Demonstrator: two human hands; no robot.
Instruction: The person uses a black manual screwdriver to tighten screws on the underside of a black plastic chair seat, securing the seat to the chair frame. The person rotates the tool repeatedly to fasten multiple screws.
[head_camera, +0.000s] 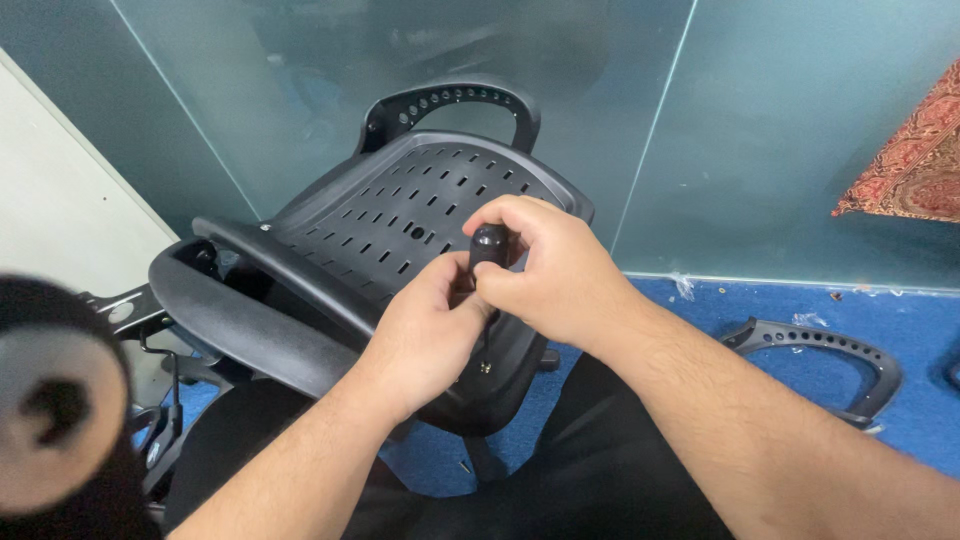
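Now: both hands on a screwdriver at the chair seat

We close our right hand (545, 265) around the black screwdriver handle (489, 243), upright over the slotted black chair seat (400, 210). Our left hand (425, 335) pinches low beside it, likely steadying the shaft. A loose armrest (815, 345) lies right of the seat, on the blue carpet (700, 300).

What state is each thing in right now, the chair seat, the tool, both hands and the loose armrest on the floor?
Chair seat: upside down, tilted, slotted underside facing up.
Black tool handle: upright over the seat, gripped.
Left hand: closed low around the tool.
Right hand: closed on the tool handle top.
Attached armrest: fixed at the seat's far edge.
Loose armrest: lying on the blue floor, detached.
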